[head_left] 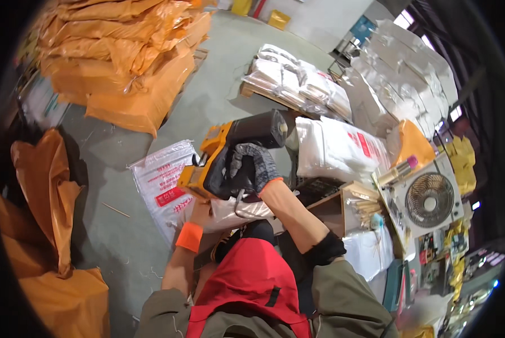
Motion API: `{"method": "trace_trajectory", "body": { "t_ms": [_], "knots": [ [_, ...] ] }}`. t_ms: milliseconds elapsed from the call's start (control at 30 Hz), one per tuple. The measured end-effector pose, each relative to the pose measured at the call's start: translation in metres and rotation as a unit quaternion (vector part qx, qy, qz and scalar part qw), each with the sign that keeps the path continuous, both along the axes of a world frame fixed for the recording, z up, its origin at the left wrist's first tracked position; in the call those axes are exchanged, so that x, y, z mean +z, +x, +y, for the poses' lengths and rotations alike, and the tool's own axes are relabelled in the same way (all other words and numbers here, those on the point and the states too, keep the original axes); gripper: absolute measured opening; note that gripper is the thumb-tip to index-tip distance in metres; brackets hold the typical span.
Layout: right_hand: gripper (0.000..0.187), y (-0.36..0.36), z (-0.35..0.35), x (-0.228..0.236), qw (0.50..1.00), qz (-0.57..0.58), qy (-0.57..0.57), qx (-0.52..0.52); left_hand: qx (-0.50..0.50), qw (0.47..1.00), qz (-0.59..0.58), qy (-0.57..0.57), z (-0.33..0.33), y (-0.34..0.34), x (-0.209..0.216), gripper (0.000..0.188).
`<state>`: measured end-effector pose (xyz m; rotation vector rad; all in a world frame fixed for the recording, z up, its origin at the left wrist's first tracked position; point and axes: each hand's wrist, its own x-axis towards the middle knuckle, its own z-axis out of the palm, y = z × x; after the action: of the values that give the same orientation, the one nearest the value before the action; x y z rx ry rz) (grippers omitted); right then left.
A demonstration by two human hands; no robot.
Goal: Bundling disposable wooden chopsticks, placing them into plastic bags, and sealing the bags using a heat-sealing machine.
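My right hand [255, 166], in a grey knitted glove, is wrapped round the handle of a yellow and black handheld bag-sewing machine [196, 180]. The machine is held in front of me, its dark rounded end pointing up and right. Below its yellow end is my left hand [200, 213], with an orange band at the wrist; the machine hides its fingers. A white plastic sack [165, 194] with red print lies beneath and left of the machine. More white plastic [230, 213] shows between the machine and my lap.
Orange sacks [128, 96] are stacked at far left; others [66, 298] stand near left. A pallet [269, 93] carries wrapped white bundles. To my right are a stuffed white sack [339, 149], a wooden box [351, 211] with sticks, and a fan [431, 200]. A thin stick [116, 210] lies on the floor.
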<state>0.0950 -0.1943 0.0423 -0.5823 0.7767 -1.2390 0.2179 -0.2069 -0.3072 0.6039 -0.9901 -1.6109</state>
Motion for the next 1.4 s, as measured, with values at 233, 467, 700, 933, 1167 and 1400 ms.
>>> {"method": "trace_trajectory", "body": {
  "t_ms": [233, 467, 700, 933, 1167, 1400],
  "knots": [
    [0.031, -0.164, 0.054, -0.048, 0.565, 0.719, -0.257, -0.312, 0.015, 0.976, -0.217, -0.015, 0.036, 0.033, 0.131, 0.017],
    [0.044, -0.278, 0.097, -0.151, 0.606, 0.777, -0.051, -0.16, -0.082, 0.894, -0.43, 0.097, -0.009, 0.045, 0.164, 0.024],
    [0.045, -0.416, 0.152, -0.381, 0.715, 0.675, 0.179, 0.047, -0.303, 0.765, -0.51, 0.251, 0.022, 0.019, 0.159, 0.035],
    [0.103, -0.327, 0.117, -0.27, 0.781, 0.622, 0.007, 0.056, -0.204, 0.673, -0.646, 0.297, 0.07, 0.035, 0.206, 0.043],
    [0.033, -0.248, 0.058, -0.246, 0.74, 0.639, 0.21, -0.003, -0.079, 0.756, -0.54, 0.36, -0.034, -0.067, 0.239, 0.048],
    [0.018, -0.31, -0.067, -0.083, 0.736, 0.669, -0.024, -0.103, -0.083, 0.824, -0.545, 0.129, -0.208, -0.16, 0.446, 0.048]
  ]
}}
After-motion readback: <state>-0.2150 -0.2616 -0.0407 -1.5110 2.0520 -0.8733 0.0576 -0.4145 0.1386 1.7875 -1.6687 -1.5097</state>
